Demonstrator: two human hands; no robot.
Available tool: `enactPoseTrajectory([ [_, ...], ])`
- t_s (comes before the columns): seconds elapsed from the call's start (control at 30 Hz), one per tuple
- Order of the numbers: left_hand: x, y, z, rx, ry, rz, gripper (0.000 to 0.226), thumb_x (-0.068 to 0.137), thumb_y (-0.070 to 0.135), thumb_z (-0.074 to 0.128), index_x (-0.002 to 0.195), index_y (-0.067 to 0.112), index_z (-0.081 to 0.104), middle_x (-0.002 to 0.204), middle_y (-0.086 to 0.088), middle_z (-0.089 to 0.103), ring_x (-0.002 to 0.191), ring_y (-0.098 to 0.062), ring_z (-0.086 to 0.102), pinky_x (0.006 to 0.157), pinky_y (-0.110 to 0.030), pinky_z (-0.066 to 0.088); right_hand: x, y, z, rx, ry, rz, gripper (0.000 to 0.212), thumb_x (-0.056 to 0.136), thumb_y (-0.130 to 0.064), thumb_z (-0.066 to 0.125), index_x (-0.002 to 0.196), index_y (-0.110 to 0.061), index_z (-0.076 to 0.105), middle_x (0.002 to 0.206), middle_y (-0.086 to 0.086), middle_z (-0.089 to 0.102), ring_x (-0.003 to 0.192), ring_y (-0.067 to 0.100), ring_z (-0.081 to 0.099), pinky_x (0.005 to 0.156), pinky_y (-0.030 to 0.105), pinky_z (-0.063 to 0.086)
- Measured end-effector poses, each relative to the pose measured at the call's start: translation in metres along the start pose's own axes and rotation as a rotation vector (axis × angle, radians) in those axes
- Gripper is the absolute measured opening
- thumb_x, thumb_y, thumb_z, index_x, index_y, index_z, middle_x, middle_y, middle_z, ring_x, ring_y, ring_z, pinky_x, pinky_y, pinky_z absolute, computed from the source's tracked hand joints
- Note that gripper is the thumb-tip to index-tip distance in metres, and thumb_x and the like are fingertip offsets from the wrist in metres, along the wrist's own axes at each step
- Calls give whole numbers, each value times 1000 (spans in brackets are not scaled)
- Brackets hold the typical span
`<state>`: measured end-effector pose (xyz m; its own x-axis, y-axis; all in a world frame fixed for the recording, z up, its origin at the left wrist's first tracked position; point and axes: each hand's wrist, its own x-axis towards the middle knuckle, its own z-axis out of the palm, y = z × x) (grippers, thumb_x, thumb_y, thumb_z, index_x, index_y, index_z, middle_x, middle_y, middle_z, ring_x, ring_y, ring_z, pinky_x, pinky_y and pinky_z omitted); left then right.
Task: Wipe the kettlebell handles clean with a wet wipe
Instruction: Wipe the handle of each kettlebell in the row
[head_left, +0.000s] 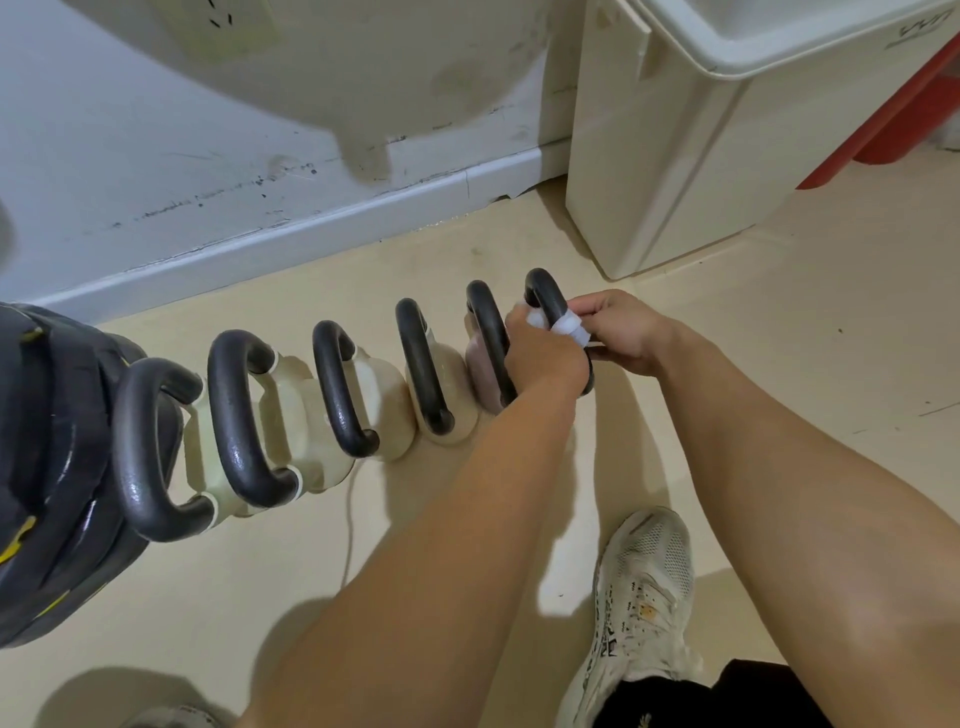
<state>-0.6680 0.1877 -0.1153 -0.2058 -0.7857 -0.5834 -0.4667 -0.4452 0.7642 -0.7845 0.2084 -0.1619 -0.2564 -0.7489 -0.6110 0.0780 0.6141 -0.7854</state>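
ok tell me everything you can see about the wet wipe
The wet wipe is white, soft and bunched, wrapped round the dark handle of the kettlebell at the right end of the row. It looks twisted into a band across the bar, with more of it crumpled behind. The right hand pinches it from the right and the left hand presses it from the left. Whether it is damp cannot be told.

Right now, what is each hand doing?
Left hand: closed on the wipe, against the last handle.
Right hand: closed, pinching the wipe where it wraps that handle.
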Motion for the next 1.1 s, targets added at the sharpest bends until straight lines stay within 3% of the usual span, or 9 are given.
enactPoseTrajectory([
  [0.07,6,-5,2,158,-29,71,59,98,9,48,151,29,30,121,-3,58,110,-25,59,87,-32,45,0,-2,-1,27,16,91,18,83,-3,64,92,-9,78,86,6,73,87,21,65,79,32,54],
  [0.23,6,-8,-1,494,53,130,27,99,12,52,125,7,53,113,-10,66,108,-27,65,79,-27,43,-7,5,-1,252,33,178,35,81,-5,61,113,2,74,99,9,70,90,21,62,76,30,55],
  [0.37,0,-13,-11,809,90,354,18,99,10,47,113,8,59,103,-10,69,95,-26,67,77,-31,48,-25,12,1,324,40,91,22,84,-15,70,103,-7,79,70,-1,61,62,9,58,60,21,52],
  [0.47,0,-16,-18,994,101,529,16,95,14,53,111,13,59,104,-7,63,88,-27,67,78,-36,53,-34,24,3,365,103,11,23,89,-15,66,107,-8,79,76,4,59,68,11,58,73,23,54],
  [0.6,-3,-11,-23,987,183,621,20,92,20,56,109,11,63,111,-8,51,88,-28,62,79,-42,55,-43,33,14,381,203,-115,20,91,-9,70,109,-11,77,103,12,78,94,24,73,91,35,59],
  [0.7,-6,-8,-24,911,185,634,21,93,19,55,107,6,64,104,-12,64,90,-32,65,76,-39,53,-45,31,18,385,307,-160,16,88,0,73,101,-8,75,93,15,78,90,26,75,89,37,60],
  [0.9,-7,-8,-21,375,99,363,21,88,18,56,75,15,72,82,-5,73,81,-26,67,85,-44,52,-41,24,16,290,466,-172,12,84,3,76,88,-8,74,73,6,70,69,16,69,79,32,60],
  [1.0,-4,-10,-18,157,30,178,24,89,23,55,66,26,60,84,-9,75,85,-29,72,84,-46,58,-42,24,18,289,498,-202,13,84,2,76,87,-11,75,76,5,71,73,17,70,80,31,60],
  [1.1,6,-16,-16,184,-65,150,26,90,21,59,65,27,59,60,15,65,71,-18,65,85,-40,58,-45,27,18,282,452,-247,11,84,0,75,89,-9,79,86,6,77,86,18,75,86,31,60],
])
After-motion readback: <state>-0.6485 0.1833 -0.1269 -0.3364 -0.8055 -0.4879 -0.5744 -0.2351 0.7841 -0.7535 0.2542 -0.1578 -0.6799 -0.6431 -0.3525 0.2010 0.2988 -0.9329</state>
